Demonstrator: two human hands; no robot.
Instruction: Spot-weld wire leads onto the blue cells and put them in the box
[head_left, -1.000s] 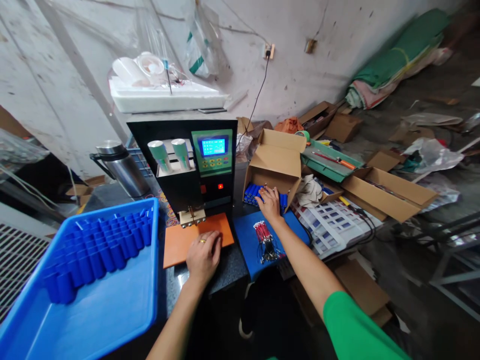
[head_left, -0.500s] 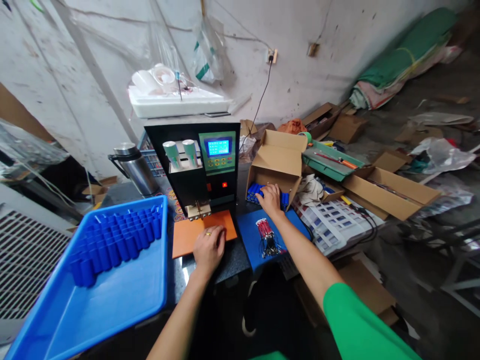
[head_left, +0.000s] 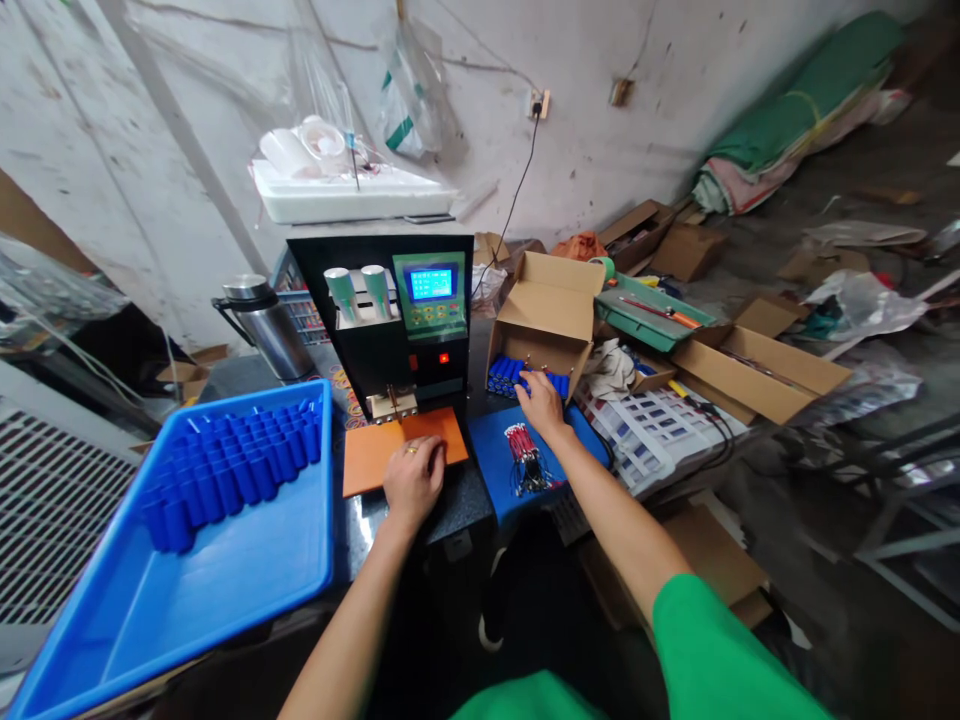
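Observation:
My left hand (head_left: 414, 482), with a ring on one finger, rests on the orange board (head_left: 364, 462) below a black machine (head_left: 352, 370) with a lit screen. Its fingers are curled in; what is under them, if anything, is hidden. At the front of an open cardboard box (head_left: 551, 295) is my right hand (head_left: 541, 402), fingers bent beside blue cylindrical battery cells (head_left: 504, 374). Whether a cell is between those fingers is hidden. Red and black wire leads (head_left: 527, 460) with white ends lie bundled on a blue mat (head_left: 487, 455), just below my right hand.
A blue tray (head_left: 247, 560) on the left holds many upright blue cells (head_left: 225, 465). Behind it stands a steel jug (head_left: 274, 330). White foam (head_left: 337, 200) sits atop the machine. To the right are a white plastic crate (head_left: 637, 430), a green case (head_left: 652, 315) and opened cartons (head_left: 772, 365).
My right hand has drawn back slightly toward the box's front, its fingers now closer together. My left hand stays on the orange board. The whole view has shifted a little.

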